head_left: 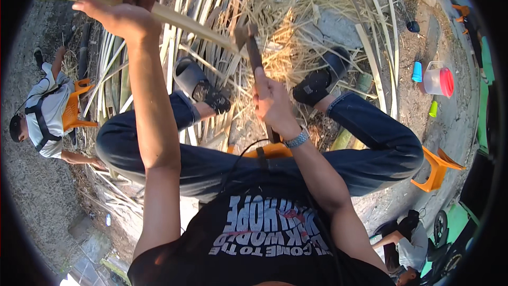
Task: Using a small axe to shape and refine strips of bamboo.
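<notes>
Over grey ground (37,190), L hand (125,17) grips pale flat bamboo strip (196,25), prob. for steadiness; R hand (274,100) clamps brown wooden-handled hatchet (254,53).

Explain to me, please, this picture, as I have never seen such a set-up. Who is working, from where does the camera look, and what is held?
No machine is at work here. The one picture comes from a wide fisheye camera on a person's head, looking down; edges bend near the rim, and its left is the person's left. The left grip, simply a bare hand, is closed around a pale strip. The right grip, also a bare hand, holds a dark-handled tool with a metal blade, perhaps a hatchet. On the ground lie many long strips and curly shavings. To the right stand a blue cup and a clear jug with a red lid.
</notes>
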The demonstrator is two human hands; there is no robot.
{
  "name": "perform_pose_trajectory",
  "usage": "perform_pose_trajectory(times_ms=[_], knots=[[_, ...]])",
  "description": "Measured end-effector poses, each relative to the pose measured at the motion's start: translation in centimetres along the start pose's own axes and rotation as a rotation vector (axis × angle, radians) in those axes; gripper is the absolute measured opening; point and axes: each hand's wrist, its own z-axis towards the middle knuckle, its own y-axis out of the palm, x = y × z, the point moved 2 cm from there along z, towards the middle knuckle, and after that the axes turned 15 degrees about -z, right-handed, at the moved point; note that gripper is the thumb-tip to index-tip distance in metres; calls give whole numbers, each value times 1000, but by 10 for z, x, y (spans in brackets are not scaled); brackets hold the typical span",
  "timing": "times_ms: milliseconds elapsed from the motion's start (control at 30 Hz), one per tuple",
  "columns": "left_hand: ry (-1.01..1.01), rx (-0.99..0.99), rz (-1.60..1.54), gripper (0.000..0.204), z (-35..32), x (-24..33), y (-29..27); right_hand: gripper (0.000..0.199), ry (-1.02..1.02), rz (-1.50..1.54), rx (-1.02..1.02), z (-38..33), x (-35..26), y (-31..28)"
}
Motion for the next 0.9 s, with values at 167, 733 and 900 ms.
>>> perform_pose_trajectory(times_ms=[167, 733, 900], knots=[[-51, -17, -20, 81, -4, 1, 9, 55, -374, -31, 267, -20, -21, 3], [-77, -258, 27, 64, -32, 21, 57, 55, -149, 275, -4, -13, -17, -11], [-323, -386, -419, 78, -12, 2, 9, 53, 408, 185, -61, 9, 32, -17]])
